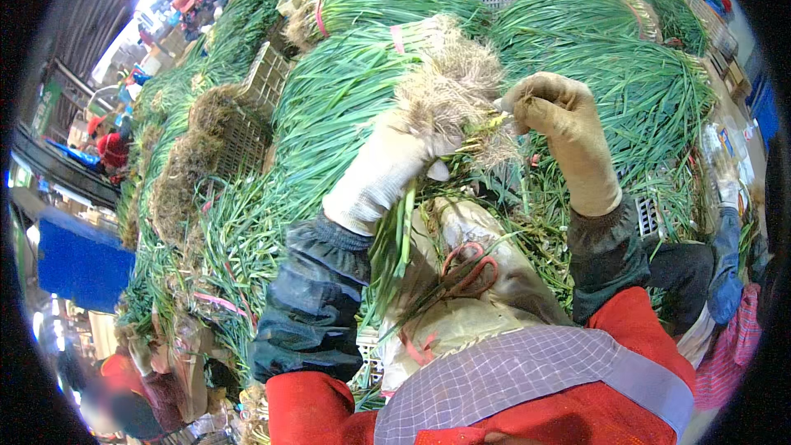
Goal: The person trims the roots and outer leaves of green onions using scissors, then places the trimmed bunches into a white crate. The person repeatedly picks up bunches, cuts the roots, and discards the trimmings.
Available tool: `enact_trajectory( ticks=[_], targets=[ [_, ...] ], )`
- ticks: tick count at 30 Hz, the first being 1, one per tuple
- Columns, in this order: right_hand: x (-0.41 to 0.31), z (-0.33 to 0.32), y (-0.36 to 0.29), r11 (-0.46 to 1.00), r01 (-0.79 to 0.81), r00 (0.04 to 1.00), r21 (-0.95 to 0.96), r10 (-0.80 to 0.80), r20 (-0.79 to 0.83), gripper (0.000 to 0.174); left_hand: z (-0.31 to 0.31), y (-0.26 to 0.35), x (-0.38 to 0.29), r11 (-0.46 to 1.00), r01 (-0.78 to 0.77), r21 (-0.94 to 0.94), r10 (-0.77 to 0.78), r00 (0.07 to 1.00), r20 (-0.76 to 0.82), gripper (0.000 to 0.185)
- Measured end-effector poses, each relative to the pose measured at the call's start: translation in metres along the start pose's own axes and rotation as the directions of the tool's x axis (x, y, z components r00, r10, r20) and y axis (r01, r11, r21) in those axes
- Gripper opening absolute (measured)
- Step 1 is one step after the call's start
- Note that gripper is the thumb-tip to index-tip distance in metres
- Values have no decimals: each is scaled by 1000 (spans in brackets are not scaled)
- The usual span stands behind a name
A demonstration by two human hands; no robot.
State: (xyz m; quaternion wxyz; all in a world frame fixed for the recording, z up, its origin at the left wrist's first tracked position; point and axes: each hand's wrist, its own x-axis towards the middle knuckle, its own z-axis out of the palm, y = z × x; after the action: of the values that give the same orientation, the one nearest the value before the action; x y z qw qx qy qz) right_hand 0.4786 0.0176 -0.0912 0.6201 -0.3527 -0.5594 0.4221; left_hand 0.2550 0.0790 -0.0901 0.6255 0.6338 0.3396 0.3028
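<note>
My left hand (395, 164), in a pale knitted glove, is closed around a small bunch of long green leafy stalks (405, 222); their leaves hang down below the wrist. Its yellowish, rooty end (491, 136) points right, just under my right hand (547, 105). That hand wears a tan, soiled glove, with thumb and fingertips pinched together near the roots; whether they hold something small is unclear. Behind the left hand lies a big bundle of the green stalks (352, 80) with pale fibrous roots and a pink tie. Red-handled scissors (469, 269) rest on my lap.
More tied bundles (593, 12) lie beyond. Plastic crates (266, 77) stand at the left among stalks with brown roots (185, 185). Loose leaves (247, 247) and a pink strip (219, 303) lie left of my lap. Other people work at the lower left and at the right, where a gloved hand (726, 173) shows.
</note>
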Motion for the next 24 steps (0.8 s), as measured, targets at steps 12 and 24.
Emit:
enact_trajectory(
  ticks=[12,24],
  targets=[
    [-25,16,67,956,-208,940,205,254,-229,30,34,-18,9,991,91,97,-89,996,-27,29],
    [-30,-26,77,1000,-12,958,-17,7,-287,20,3,-38,1,996,77,33,-72,988,-139,34]
  ],
)
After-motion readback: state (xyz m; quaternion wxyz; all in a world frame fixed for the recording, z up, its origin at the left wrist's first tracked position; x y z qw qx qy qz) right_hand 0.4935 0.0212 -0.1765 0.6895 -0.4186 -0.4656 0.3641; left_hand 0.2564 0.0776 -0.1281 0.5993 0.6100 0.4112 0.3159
